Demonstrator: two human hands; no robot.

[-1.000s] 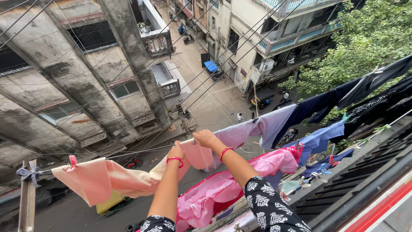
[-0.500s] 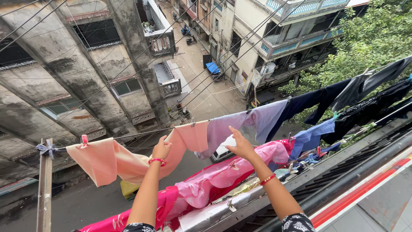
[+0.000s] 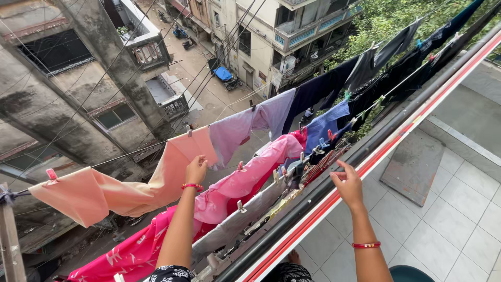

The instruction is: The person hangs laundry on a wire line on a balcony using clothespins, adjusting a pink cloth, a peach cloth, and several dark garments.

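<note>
My left hand (image 3: pixel 196 169) reaches out over the railing and pinches the lower edge of a peach cloth (image 3: pixel 120 190) that hangs pegged on the outer clothesline. A red bangle sits on that wrist. My right hand (image 3: pixel 348 184) is drawn back above the red-and-white railing (image 3: pixel 334 201), fingers loosely apart, holding nothing. It is close to a row of clothes pegs (image 3: pixel 318 150) on the inner line. A lilac cloth (image 3: pixel 245 127) hangs to the right of the peach one, and a pink garment (image 3: pixel 245 180) drapes along the inner line below my left hand.
Dark garments (image 3: pixel 376 68) hang further along the lines to the right. A tiled balcony floor (image 3: pixel 449 203) lies at right. Far below are a street, parked vehicles and concrete buildings (image 3: pixel 68 89). A wooden post (image 3: pixel 9 230) holds the line at left.
My right hand has let go of the cloth on the outer line and drawn back to the railing. My left hand stays on the peach cloth. The view has swung right toward the balcony.
</note>
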